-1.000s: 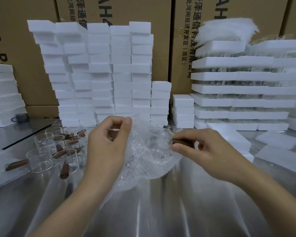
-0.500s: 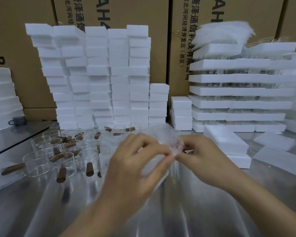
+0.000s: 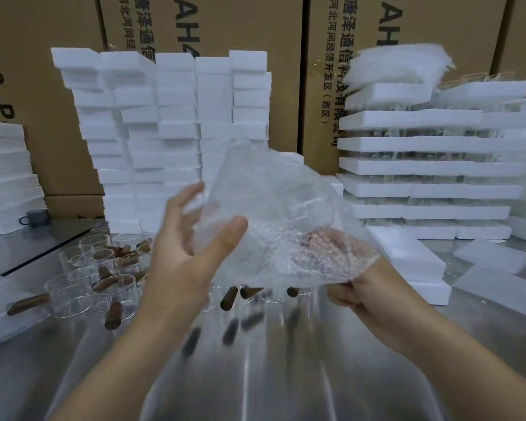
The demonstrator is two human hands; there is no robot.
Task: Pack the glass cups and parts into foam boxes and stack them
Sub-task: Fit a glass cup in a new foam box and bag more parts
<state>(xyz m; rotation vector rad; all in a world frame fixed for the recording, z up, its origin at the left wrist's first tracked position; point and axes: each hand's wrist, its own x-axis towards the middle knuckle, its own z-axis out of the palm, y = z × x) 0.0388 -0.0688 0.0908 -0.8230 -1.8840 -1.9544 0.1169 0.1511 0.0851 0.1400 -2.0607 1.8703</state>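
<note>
A sheet of clear bubble wrap (image 3: 274, 214) is lifted above the steel table. My right hand (image 3: 356, 287) grips its lower right part; the fingers show through the wrap, and whether a cup is inside I cannot tell. My left hand (image 3: 189, 250) is beside the wrap's left edge, fingers spread and relaxed, thumb touching it. Several glass cups with brown wooden handles (image 3: 113, 281) stand on the table at the left, under and behind my left hand.
Tall stacks of white foam pieces (image 3: 170, 132) stand at the back centre. Packed foam boxes (image 3: 431, 165) are stacked at the right, loose foam lids (image 3: 413, 262) in front. More foam (image 3: 6, 177) and a small grey cup (image 3: 34, 217) sit at the left. Cardboard cartons (image 3: 249, 31) form the wall.
Both hands were pinching the wrap together low over the table. Now the right hand has raised the wrap and the left hand has let go and spread.
</note>
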